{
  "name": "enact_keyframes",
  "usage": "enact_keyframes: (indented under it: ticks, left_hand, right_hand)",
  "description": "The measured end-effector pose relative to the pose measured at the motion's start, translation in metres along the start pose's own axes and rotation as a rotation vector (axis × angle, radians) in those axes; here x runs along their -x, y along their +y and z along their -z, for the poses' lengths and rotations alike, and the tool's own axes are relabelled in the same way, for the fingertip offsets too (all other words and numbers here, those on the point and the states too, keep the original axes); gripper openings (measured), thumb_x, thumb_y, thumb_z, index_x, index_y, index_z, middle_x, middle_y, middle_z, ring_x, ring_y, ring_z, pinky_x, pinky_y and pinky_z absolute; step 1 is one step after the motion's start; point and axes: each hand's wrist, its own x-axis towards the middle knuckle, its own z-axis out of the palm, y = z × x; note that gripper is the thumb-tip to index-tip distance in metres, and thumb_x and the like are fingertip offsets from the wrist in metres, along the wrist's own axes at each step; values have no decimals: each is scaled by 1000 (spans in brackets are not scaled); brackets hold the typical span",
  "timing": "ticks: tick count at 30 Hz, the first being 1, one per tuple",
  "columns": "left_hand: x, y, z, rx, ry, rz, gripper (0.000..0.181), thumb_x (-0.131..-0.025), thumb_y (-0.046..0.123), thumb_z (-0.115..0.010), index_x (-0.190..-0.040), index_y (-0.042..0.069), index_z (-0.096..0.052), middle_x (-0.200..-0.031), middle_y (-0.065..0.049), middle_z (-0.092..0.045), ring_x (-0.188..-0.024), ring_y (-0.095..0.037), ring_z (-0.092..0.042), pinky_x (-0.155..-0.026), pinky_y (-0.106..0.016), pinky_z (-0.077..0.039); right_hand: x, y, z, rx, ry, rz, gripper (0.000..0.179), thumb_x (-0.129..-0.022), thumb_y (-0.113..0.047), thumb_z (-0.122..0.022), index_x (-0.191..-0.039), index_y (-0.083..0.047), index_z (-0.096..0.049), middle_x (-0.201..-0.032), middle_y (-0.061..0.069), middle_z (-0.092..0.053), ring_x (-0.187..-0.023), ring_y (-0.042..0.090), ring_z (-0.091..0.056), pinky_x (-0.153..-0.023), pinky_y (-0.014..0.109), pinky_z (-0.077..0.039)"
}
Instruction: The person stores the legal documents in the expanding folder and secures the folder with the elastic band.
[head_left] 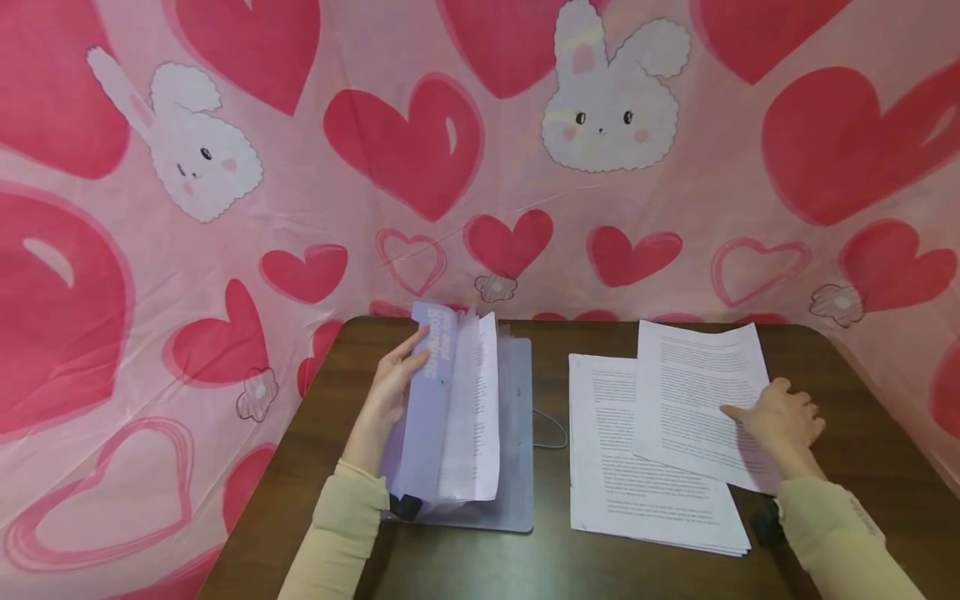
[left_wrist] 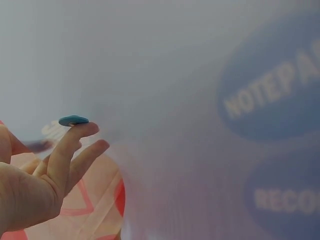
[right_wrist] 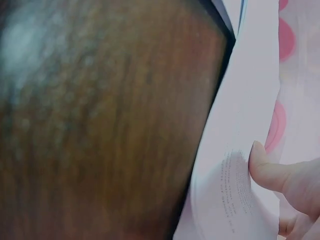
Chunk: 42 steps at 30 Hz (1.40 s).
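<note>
Pink cloth [head_left: 510, 171] printed with hearts and rabbits hangs behind and beside everything; below it spreads a dark wooden worktop [head_left: 553, 560], where the step in hand looks like sorting printed pages beside a partly opened folder [head_left: 426, 429]; the next move seems to call for steadying the folder's raised cover while the right thumb and fingers close on a page's edge; the folder lies left of centre, its long axis near to far, the cover's lettering running along that axis; a stack [head_left: 637, 479] of printed paper lies right of centre, its long axis also near to far; over its far right part lies a loose sheet [head_left: 693, 396], near end skewed right; the left hand [head_left: 392, 387] has a grip of extended fingers, tips against the cover, no pinch visible; the right hand [head_left: 783, 421] has a spread grip, thumb on the loose sheet, other fingers beyond its right edge; smaller, a pale cord loop [head_left: 551, 447] juts from the folder's right edge; smallest, a blue button [left_wrist: 73, 120] sits at the left fingertips.
</note>
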Motion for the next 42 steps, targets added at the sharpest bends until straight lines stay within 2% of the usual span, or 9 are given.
enact_keyframes:
  ticks: [4, 12, 16, 22, 27, 30, 34, 38, 42]
  left_hand:
    - [1, 1, 0, -8, -3, -5, 56, -113, 5, -56, -167, 9, -46, -117, 14, -70, -98, 2, -70, -89, -14, -59]
    - [0, -1, -1, 0, -3, 0, 56, -113, 5, -56, -168, 8, -45, -112, 14, -74, -94, 1, -72, -86, -15, -60]
    - [-1, -3, -1, -24, 0, -9, 56, -112, 6, -57, -167, 7, -45, -123, 14, -68, -101, 6, -67, -91, -13, -56]
    - [-1, -3, -2, -25, 6, -2, 56, -112, 5, -57, -167, 8, -46, -128, 11, -68, -103, 5, -67, -92, -13, -56]
    - [-2, -4, -2, -45, 3, -9, 56, -112, 5, -57, -167, 7, -45, -149, -1, -60, -110, 5, -63, -96, -12, -54]
    - [-2, -4, -2, -28, 2, -3, 56, -112, 4, -56, -167, 7, -45, -141, 1, -66, -106, 3, -66, -94, -13, -56]
    - [-1, -4, -2, -6, -6, 8, 56, -113, 5, -55, -168, 9, -45, -116, 15, -71, -98, 2, -70, -89, -15, -59]
    - [-2, -6, -2, -4, 0, 12, 55, -113, 4, -55, -167, 9, -47, -117, 14, -70, -100, 2, -69, -90, -15, -58]
    - [-3, -6, -2, -10, 7, 12, 55, -112, 5, -57, -166, 9, -48, -117, 14, -70, -100, 2, -68, -90, -14, -57]
  right_hand:
    - [-1, 0, 0, 4, -5, 20, 108, -91, -39, -88, -141, 31, -24, -130, 60, -42, -118, 74, -49, -101, 78, -40]
    - [0, 3, -2, -47, -10, 33, 103, -93, -35, -87, -142, 29, -22, -120, 55, -52, -101, 65, -60, -91, 73, -44]
    - [4, 4, -2, -83, 23, 41, 99, -93, -34, -86, -142, 24, -23, -119, 54, -52, -99, 64, -59, -86, 71, -45]
    - [6, 7, -3, -123, 43, 34, 99, -94, -34, -86, -145, 21, -22, -121, 51, -47, -100, 65, -56, -77, 67, -49]
    - [7, 7, -3, -121, 46, 43, 99, -94, -34, -86, -146, 20, -22, -120, 49, -46, -100, 63, -54, -78, 69, -49]
    - [8, 7, -3, -112, 47, 43, 99, -94, -34, -86, -146, 21, -22, -121, 50, -45, -100, 63, -54, -80, 70, -49]
    - [8, 7, -3, -92, 55, 43, 98, -94, -35, -86, -144, 22, -25, -121, 50, -46, -98, 62, -55, -79, 69, -49]
    - [8, 7, -3, -69, 58, 47, 95, -94, -36, -85, -142, 23, -28, -118, 49, -49, -93, 57, -56, -77, 65, -49]
    - [9, 8, -4, -53, 57, 74, 97, -96, -35, -84, -150, 21, -26, -126, 50, -48, -97, 58, -55, -78, 67, -49]
